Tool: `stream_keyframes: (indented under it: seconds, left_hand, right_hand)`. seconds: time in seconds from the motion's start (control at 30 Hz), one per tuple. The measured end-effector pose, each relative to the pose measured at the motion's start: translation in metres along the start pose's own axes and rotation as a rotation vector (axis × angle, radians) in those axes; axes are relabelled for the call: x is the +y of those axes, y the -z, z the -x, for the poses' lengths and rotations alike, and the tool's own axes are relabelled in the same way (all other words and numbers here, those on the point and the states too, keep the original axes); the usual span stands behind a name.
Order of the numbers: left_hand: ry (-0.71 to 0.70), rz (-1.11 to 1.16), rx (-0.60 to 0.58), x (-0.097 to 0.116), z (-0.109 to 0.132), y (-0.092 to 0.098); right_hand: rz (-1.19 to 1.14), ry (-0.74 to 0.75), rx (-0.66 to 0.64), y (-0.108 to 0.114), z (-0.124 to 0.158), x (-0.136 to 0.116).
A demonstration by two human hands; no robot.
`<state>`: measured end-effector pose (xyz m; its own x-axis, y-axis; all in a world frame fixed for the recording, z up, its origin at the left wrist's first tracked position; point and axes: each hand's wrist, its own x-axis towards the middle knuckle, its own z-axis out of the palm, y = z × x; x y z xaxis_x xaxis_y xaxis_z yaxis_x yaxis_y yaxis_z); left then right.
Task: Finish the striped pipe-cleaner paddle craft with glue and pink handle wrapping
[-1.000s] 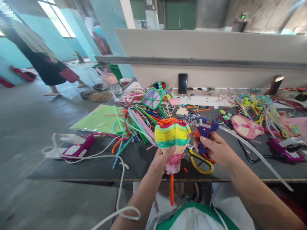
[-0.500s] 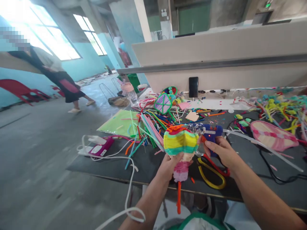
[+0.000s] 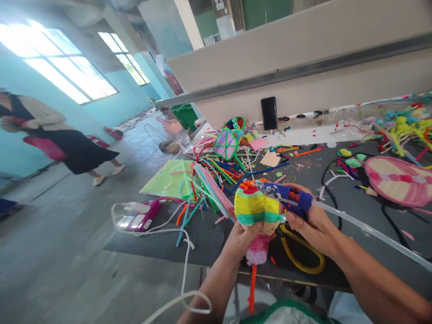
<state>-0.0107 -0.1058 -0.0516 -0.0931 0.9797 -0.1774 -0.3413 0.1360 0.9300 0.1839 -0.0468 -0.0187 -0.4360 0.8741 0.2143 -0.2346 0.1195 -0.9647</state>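
Note:
My left hand (image 3: 243,237) grips a striped pipe-cleaner figure (image 3: 254,207), banded yellow, green, red and pink, with an orange stem hanging below the table edge. My right hand (image 3: 312,224) is closed round a blue hot glue gun (image 3: 293,200). Its nozzle lies over the top of the figure, and a clear glue stick (image 3: 367,231) trails out behind it to the right. Both hands are held over the near edge of the dark table (image 3: 216,234).
Several loose pipe cleaners (image 3: 209,177) litter the table, with a green sheet (image 3: 165,180), a yellow-red loop (image 3: 302,252), a pink woven disc (image 3: 398,180) and a black phone (image 3: 269,113) leaning on the wall. A pink power strip (image 3: 140,217) trails white cable. A person (image 3: 50,135) walks at left.
The glue gun has tipped down so its nozzle rests across the top of the figure. The view has swung left and tilted. The person at left has walked further left.

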Motion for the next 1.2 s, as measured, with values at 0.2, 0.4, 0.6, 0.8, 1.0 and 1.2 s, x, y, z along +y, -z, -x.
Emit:
stream_keyframes:
  seconds: [0.2, 0.4, 0.6, 0.8, 1.0, 1.2]
  left_hand:
    - [-0.007, -0.102, 0.01, 0.006, 0.0, -0.002]
    - [-0.033, -0.075, -0.01, 0.0, 0.0, -0.002]
    - [-0.056, -0.121, -0.017, -0.002, 0.001, 0.0]
    - [-0.044, -0.08, -0.036, -0.003, 0.0, 0.0]
    - [-0.038, -0.125, -0.016, -0.008, -0.002, 0.004]
    - [-0.057, -0.147, -0.03, -0.011, -0.002, 0.008]
  right_hand:
    - [0.341, 0.135, 0.038, -0.001, 0.0, 0.004]
    - [0.422, 0.174, 0.043, 0.001, 0.001, 0.008]
    - [0.472, 0.187, 0.03, 0.0, -0.001, 0.007]
    - [0.393, 0.188, 0.024, 0.001, -0.002, 0.009]
    - [0.553, 0.226, -0.023, 0.001, -0.002, 0.011]
    - [0.65, 0.225, 0.01, -0.001, -0.001, 0.011]
